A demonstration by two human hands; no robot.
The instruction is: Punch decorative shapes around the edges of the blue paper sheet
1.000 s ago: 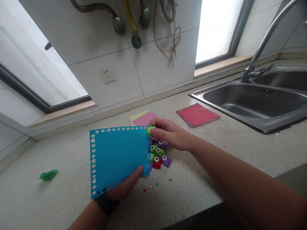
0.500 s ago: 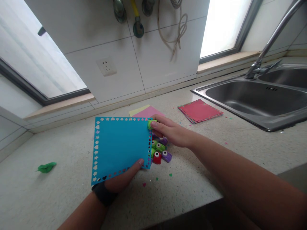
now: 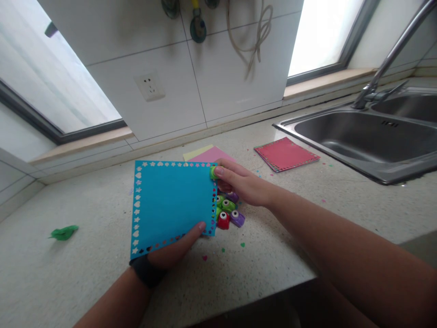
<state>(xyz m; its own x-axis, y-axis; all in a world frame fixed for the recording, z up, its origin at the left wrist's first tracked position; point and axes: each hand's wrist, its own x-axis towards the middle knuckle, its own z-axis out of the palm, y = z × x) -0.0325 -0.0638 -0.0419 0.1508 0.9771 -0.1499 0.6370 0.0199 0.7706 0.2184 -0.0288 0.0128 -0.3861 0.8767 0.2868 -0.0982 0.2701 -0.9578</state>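
Observation:
A square sheet of blue paper (image 3: 174,200) is held up above the counter, its border punched with small stars, hearts and other shapes. My left hand (image 3: 182,243) grips it along the bottom edge, thumb on the front and fingers hidden behind. My right hand (image 3: 241,182) is closed around a green craft punch (image 3: 214,172) set on the sheet's upper right corner, the thumb lying on top of the punch. Behind the sheet's right edge sits a cluster of craft punches, among them a red punch (image 3: 223,220), a purple punch (image 3: 237,218) and a green punch (image 3: 228,206).
Pink paper (image 3: 213,154) and yellow paper (image 3: 198,152) lie behind the blue sheet. A stack of red punched paper (image 3: 287,154) rests near the steel sink (image 3: 355,132). A crumpled green piece (image 3: 64,233) is at the left. Tiny paper cutouts (image 3: 242,244) dot the counter (image 3: 259,278).
The right thumb has shifted slightly on the green punch at the corner. The whole view has tilted down a little; both hands keep their holds.

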